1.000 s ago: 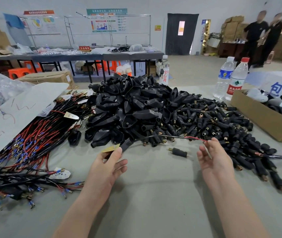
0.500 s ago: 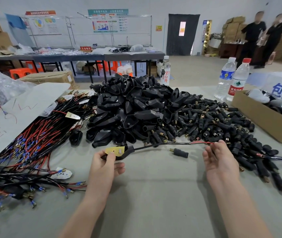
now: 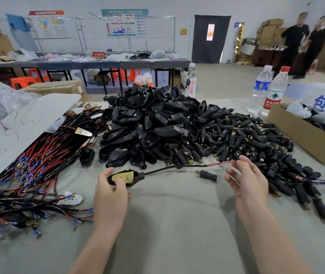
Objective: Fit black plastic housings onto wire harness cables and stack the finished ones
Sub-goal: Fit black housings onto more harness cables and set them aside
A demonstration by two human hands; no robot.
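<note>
A person's left hand (image 3: 111, 194) grips a black plastic teardrop housing (image 3: 138, 177) with a yellow board (image 3: 126, 174) inside, at six o'clock of the loose-housing heap (image 3: 157, 125); its black-and-red cable (image 3: 177, 167) runs toward three o'clock into the fingertip pinch of the right hand (image 3: 248, 181) — a tug could unseat the board.

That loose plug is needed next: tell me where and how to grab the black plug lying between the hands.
Grip the plug by its black barrel from above, thumb and finger across near and far sides. It lies flat on the table, brass tip pointing left, apart from the pile, so nothing crowds it. The right hand is nearest but pinches the cable end.
</note>
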